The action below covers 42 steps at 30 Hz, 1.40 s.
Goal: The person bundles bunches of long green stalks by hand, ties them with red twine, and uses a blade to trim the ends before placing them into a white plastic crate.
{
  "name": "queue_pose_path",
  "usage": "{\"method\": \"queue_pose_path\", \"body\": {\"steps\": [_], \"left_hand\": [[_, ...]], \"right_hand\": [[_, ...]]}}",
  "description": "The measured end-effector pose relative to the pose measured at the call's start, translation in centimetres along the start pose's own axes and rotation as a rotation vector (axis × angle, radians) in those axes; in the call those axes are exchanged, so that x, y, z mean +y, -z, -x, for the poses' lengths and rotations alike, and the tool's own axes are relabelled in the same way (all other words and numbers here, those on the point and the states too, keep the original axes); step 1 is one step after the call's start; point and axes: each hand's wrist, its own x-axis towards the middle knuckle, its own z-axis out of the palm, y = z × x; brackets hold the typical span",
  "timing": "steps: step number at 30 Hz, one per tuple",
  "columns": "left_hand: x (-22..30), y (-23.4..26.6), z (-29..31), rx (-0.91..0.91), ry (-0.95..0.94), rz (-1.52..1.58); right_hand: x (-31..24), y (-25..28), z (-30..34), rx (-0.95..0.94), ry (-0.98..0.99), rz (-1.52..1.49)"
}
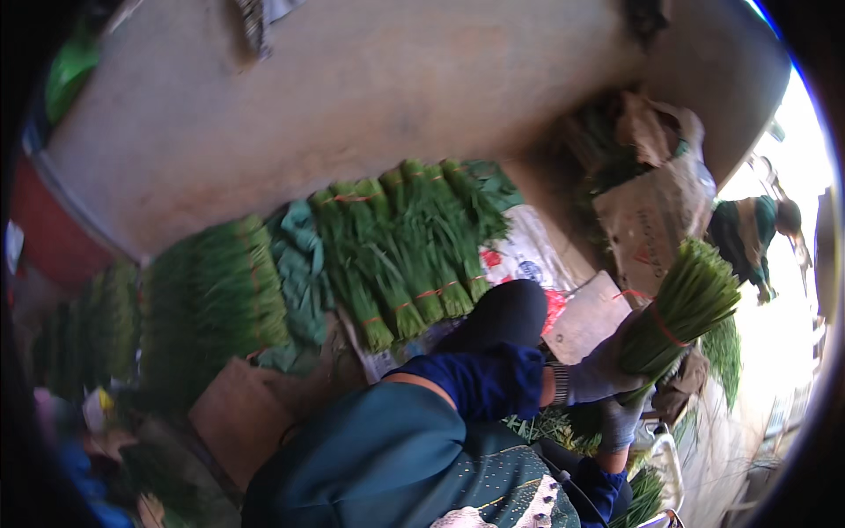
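Rows of green bundles [400, 246] lay side by side, likely for neatness. Held bundle [695, 295] tilted, left hand [607, 365] wrapped round it; right hand [621, 424] just below, couldn't tell grip. Red band [667, 327] presumably kept stalks together.

Matt, plaster-like wall [396, 106] far, crumpled green cloth [304, 255] at left, smooth leafy stalks in the raised bundle [678, 304], matt fabric gloves [603, 371], woven-plastic-looking sack [647, 220] at far right, matt cardboard-like sheet [242, 414] near left

Right grip [621, 421] — partly hidden.
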Motion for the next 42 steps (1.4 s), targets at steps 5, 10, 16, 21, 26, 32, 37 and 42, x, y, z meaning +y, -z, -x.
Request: {"method": "queue_pose_path", "body": {"steps": [5, 10, 16, 21, 26, 32, 37, 42], "left_hand": [[9.6, 10.0, -3.3, 0.413, -0.234, 0.044], [17.2, 25.8, -0.8, 0.699, -0.399, -0.152], [19.1, 38.3, 17.5, 0.835, 0.115, -0.242], [10.0, 39.9, 34.1, 1.006, 0.614, -0.002], [3.4, 38.1, 38.2, 1.185, 0.955, -0.013], [4.4, 41.7, 32.3, 0.99, 0.929, -0.485], [3.8, 46.6, 25.4, 1.006, 0.728, -0.449], [-1.1, 50.7, 14.2, 1.011, 0.541, -0.485]], "right_hand": [[5.4, -3.0, -3.6, -0.374, -0.232, 0.328], [8.5, -2.1, -5.2, -0.144, -0.354, 0.221], [8.3, -4.5, -8.2, -0.145, -0.511, 0.12], [10.9, -6.4, -9.3, -0.214, -0.547, 0.113], [10.7, -8.6, -9.2, -0.325, -0.529, 0.106], [11.2, -4.4, -8.2, -0.288, -0.514, 0.146], [11.1, -2.2, -7.5, -0.18, -0.568, 0.06], [12.6, -3.0, -6.0, -0.117, -0.654, -0.001]]}}
